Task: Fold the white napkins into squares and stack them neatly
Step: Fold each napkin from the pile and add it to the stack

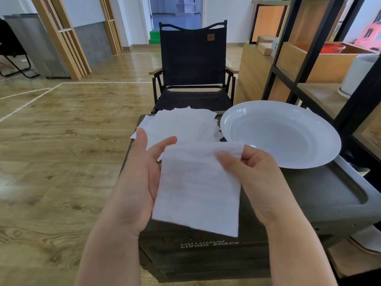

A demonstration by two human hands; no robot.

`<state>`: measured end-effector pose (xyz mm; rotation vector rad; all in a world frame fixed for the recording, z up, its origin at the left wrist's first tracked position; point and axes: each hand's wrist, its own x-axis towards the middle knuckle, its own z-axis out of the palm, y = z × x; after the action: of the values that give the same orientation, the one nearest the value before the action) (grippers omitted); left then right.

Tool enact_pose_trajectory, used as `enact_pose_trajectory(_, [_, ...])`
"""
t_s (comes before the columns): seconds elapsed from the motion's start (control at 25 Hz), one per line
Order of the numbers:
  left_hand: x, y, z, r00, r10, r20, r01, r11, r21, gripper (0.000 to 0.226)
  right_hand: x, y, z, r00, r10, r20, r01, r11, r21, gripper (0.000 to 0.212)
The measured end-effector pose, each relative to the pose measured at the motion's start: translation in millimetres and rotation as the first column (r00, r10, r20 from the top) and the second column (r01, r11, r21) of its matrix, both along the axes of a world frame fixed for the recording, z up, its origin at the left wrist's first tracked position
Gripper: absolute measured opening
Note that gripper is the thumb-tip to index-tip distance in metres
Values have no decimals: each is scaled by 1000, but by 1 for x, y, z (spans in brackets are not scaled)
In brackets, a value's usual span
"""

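Above the dark tabletop (321, 188), right hand (253, 180) pinches a limp, featherlight napkin (198, 186) at its 1 o'clock corner; left hand (138, 182) open beside it, pile (181, 124) at 12

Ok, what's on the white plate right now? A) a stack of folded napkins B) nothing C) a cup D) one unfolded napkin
B: the white plate shows only its bare surface, while the pile of napkins lies beside it on the box top and one napkin is in the hands.
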<state>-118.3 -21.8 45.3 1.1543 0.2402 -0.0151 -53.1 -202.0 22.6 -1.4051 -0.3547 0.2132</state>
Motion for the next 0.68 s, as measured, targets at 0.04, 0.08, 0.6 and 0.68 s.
enact_pose_trajectory(0.04, [0,0,-1,999,27,40,-28,999,25,68,0,-1,1,999,-32,3,32,999,-10,10])
enact_pose_trajectory(0.08, [1,-2,-4,995,74,62,-80,992,94,58,0,-2,3,999,-53,8,53,999,-13,12])
enact_pose_trajectory(0.6, [10,-8,-18,886,176,430,-443,594,671,30,-5,-7,10,937,-180,298,241,953,-182,80])
enact_pose_trajectory(0.68, [9,-7,-16,874,158,459,-472,503,724,25,-5,-8,9,913,-178,368,286,922,-263,64])
